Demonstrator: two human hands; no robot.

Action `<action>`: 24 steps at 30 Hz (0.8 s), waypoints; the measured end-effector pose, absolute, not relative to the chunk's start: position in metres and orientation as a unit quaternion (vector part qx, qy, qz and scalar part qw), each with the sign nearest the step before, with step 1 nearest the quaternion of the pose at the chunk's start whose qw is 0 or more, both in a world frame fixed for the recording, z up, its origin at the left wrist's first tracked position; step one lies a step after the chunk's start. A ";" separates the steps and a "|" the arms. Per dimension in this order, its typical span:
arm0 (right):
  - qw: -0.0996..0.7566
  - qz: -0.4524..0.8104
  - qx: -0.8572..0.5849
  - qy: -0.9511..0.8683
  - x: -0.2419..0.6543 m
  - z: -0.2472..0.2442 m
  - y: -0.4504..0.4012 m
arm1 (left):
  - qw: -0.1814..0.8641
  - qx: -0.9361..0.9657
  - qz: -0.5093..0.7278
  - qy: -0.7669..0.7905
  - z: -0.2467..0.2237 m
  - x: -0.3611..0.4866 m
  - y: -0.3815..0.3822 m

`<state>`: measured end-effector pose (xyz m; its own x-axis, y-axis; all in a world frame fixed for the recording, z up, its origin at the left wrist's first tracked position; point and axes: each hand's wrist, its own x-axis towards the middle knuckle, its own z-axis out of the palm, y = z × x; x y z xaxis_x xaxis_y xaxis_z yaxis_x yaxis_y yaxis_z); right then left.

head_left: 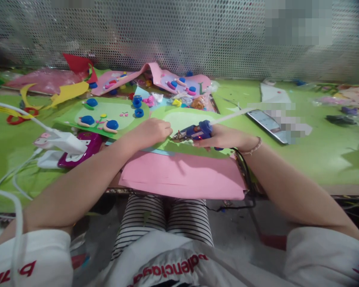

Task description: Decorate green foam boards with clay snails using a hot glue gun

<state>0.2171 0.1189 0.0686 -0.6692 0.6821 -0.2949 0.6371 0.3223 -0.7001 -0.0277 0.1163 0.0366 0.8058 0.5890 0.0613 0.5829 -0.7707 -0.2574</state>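
Glue gun (197,131), handle (218,148) mostly behind right hand (224,136), tip (175,138) blurred

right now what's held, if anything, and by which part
The right hand holds the blue glue gun by its handle; whether the left hand holds anything cannot be told.

Right hand (223,136) gripped a blue glue gun (197,131), white glue stick (230,115) out the back, nozzle (178,136) towards the left hand (153,132); left hand curled over a green sheet (182,116), fingers (167,126) just beside the nozzle, contents unclear; pink sheet (182,175) lay at the near edge of the desk (317,159); decorated sheet (119,108) with blue domed pieces (86,120) lay further left; purple power strip (91,141) sat near the left forearm (86,181); phone (267,125) lay right of the right hand; perforated panel (179,36) stood behind.
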 end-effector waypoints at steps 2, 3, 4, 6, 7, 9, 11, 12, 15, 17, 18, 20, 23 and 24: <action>0.009 0.396 -0.409 -0.822 0.216 0.068 0.117 | 0.104 -0.937 0.010 -0.333 0.036 -0.027 0.116; 0.000 0.383 -0.413 -0.826 0.216 0.068 0.116 | 0.094 -0.935 0.006 -0.343 0.036 -0.028 0.116; -0.006 0.371 -0.417 -0.830 0.216 0.068 0.116 | 0.085 -0.933 0.000 -0.350 0.036 -0.028 0.116; -0.008 0.346 -0.420 -0.839 0.215 0.067 0.114 | 0.072 -0.931 -0.015 -0.357 0.034 -0.029 0.116; -0.002 0.334 -0.417 -0.846 0.215 0.066 0.114 | 0.066 -0.931 -0.022 -0.358 0.034 -0.030 0.117; 0.013 0.310 -0.396 -0.864 0.214 0.065 0.113 | 0.054 -0.932 -0.035 -0.357 0.032 -0.031 0.118; 0.026 0.291 -0.372 -0.881 0.213 0.063 0.113 | 0.043 -0.930 -0.042 -0.363 0.030 -0.031 0.119; 0.030 0.285 -0.364 -0.886 0.212 0.062 0.113 | 0.039 -0.928 -0.046 -0.368 0.030 -0.031 0.119; 0.047 0.279 -0.365 -0.887 0.209 0.061 0.112 | 0.032 -0.923 -0.056 -0.379 0.028 -0.030 0.119; 0.060 0.270 -0.390 -0.878 0.208 0.060 0.111 | 0.034 -0.923 -0.059 -0.380 0.028 -0.029 0.119; 0.062 0.265 -0.406 -0.873 0.208 0.060 0.110 | 0.036 -0.923 -0.059 -0.379 0.028 -0.029 0.119; 0.053 0.253 -0.443 -0.858 0.208 0.059 0.110 | 0.038 -0.923 -0.057 -0.378 0.028 -0.029 0.119; 0.034 0.250 -0.477 -0.842 0.210 0.057 0.110 | 0.039 -0.922 -0.057 -0.382 0.028 -0.030 0.119; 0.032 0.250 -0.481 -0.840 0.210 0.056 0.110 | 0.039 -0.921 -0.059 -0.384 0.028 -0.030 0.119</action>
